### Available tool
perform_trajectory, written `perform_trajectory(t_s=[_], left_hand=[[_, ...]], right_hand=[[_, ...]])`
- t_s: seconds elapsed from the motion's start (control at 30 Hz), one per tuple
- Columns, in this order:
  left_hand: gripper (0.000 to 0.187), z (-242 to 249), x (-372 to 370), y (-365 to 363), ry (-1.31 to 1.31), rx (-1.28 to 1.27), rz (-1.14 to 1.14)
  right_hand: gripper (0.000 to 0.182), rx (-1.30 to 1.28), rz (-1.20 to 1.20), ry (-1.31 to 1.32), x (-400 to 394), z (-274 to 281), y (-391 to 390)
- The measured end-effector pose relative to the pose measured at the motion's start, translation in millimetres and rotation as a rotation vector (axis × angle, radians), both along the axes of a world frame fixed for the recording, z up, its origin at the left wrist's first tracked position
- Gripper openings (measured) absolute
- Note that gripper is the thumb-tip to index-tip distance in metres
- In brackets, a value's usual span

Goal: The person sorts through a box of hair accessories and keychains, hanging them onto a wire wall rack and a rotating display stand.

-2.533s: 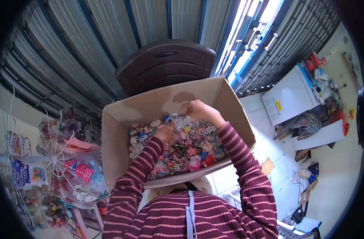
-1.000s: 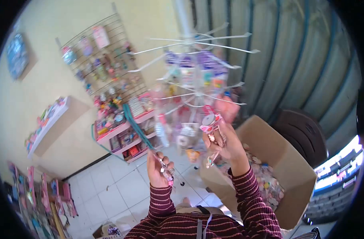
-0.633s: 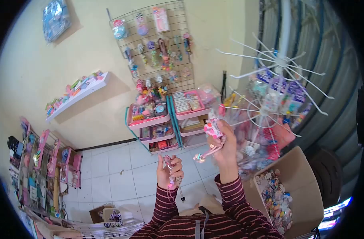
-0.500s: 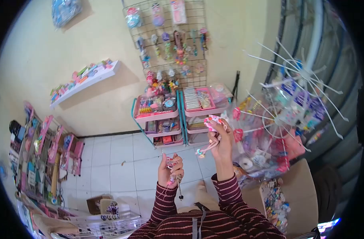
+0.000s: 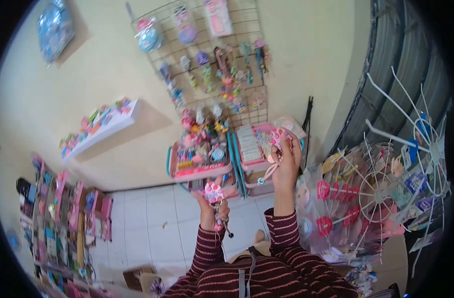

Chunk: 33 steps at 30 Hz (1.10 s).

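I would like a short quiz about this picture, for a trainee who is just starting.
1. True or false: the left hand holds a pink spotted item.
2. Which is higher in the picture: (a) the left hand or (b) the right hand?
3. Fill in: the white shelf is mounted on the ____.

Key: 1. True. 2. b, the right hand. 3. wall.

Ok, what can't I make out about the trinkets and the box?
Head view:
- Right trinket: partly covered by the right hand.
- Left trinket: markings too small and blurred; left hand hides part.
- Cardboard box: cut off by the lower edge; hanging bags cover some.
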<state>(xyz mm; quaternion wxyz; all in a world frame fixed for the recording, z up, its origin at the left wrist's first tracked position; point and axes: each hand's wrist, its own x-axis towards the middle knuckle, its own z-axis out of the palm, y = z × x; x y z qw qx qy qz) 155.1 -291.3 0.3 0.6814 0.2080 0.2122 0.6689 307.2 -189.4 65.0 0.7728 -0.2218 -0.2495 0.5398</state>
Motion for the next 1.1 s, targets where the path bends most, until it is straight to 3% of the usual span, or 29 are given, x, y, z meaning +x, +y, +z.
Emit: perform_trajectory(t_s=[0.07,0.17,0.27,0.4,0.47,0.6,0.73,0.93,1.1], left_hand=[[0.068,5,4,21,-0.069,-0.149,0.070],[0.064,-18,-7,48,0.058,-0.165,0.030],[0.054,-33,-12,67,-0.115,-0.246,0.009],[0.053,-46,-26,107,-0.299,-0.110,-0.130],[0.045,-45,-29,132,-0.222,-0.093,-0.171],[0.054,-54,-38,185,-0.276,-0.119,-0.384],[0.055,-48,-59,236,-0.254,-0.128,-0.457],[0.053,-39,-97,308,-0.161,0.007,-0.361],[0.056,-40,-81,339,-0.134,-0.123,-0.435]], right_hand=[[0.015,0.007,-0.103,0.027,3,1,26],[0.011,0.029,-0.167,0.019,3,-6,60],[0.011,-0.032,-0.289,0.010,-7,-14,89],[0.013,-0.003,-0.293,-0.083,-16,-17,121],[0.012,-0.034,-0.329,-0.067,-19,-17,133],[0.012,0.000,-0.359,-0.094,-25,-26,173],[0.012,0.052,-0.428,-0.132,-40,-22,225],[0.015,0.182,-0.423,-0.140,-44,13,286],[0.017,0.167,-0.464,-0.221,-23,33,319]])
